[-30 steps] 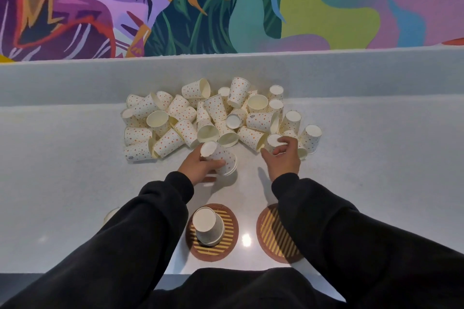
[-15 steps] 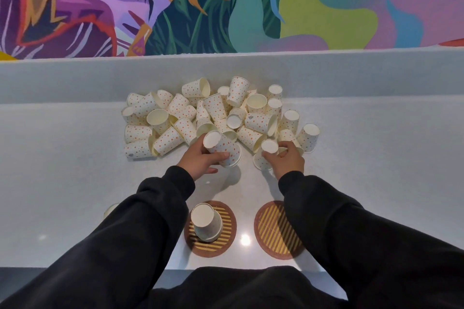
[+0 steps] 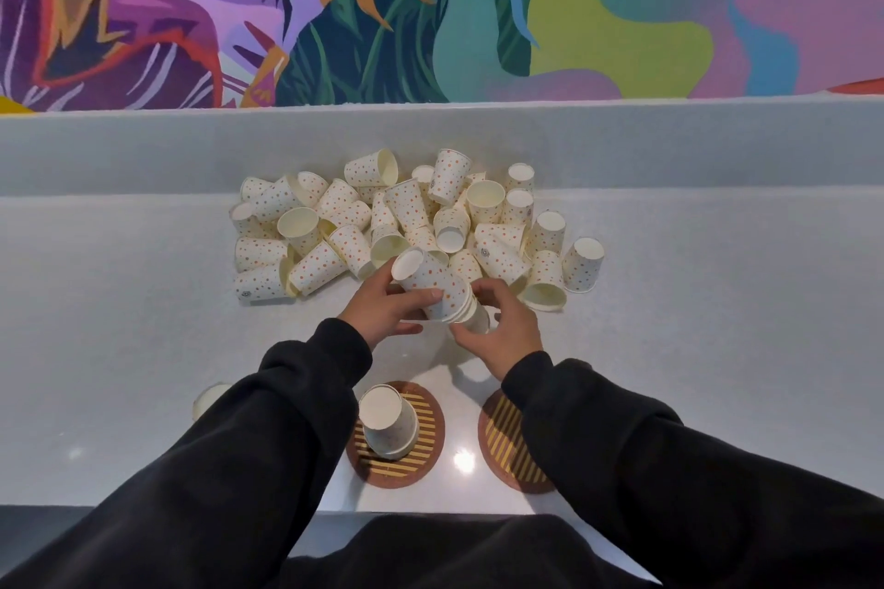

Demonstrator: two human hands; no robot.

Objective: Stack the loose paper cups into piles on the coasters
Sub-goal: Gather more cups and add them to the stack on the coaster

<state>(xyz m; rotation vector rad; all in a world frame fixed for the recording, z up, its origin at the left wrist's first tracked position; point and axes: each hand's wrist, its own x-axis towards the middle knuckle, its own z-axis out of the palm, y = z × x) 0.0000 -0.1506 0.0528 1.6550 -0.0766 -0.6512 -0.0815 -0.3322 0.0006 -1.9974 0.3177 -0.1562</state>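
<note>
A heap of dotted white paper cups (image 3: 406, 215) lies on the counter in front of me. My left hand (image 3: 382, 311) grips a small nested stack of cups (image 3: 430, 280), tilted with its base up and to the left. My right hand (image 3: 497, 330) holds a single cup (image 3: 478, 320) against the open end of that stack; most of this cup is hidden. Nearer to me, the left striped coaster (image 3: 421, 450) carries an upside-down pile of cups (image 3: 385, 421). The right coaster (image 3: 507, 445) has nothing on it and is partly covered by my right sleeve.
One more cup (image 3: 208, 399) peeks out beside my left sleeve at the near left. A raised grey ledge (image 3: 669, 144) runs behind the heap, with a colourful mural above it. The counter's front edge (image 3: 430, 512) lies just past the coasters.
My right hand has brought its cup from the heap's right side leftward to the open end of the stack in my left hand. The left hand has lifted and tilted that stack slightly.
</note>
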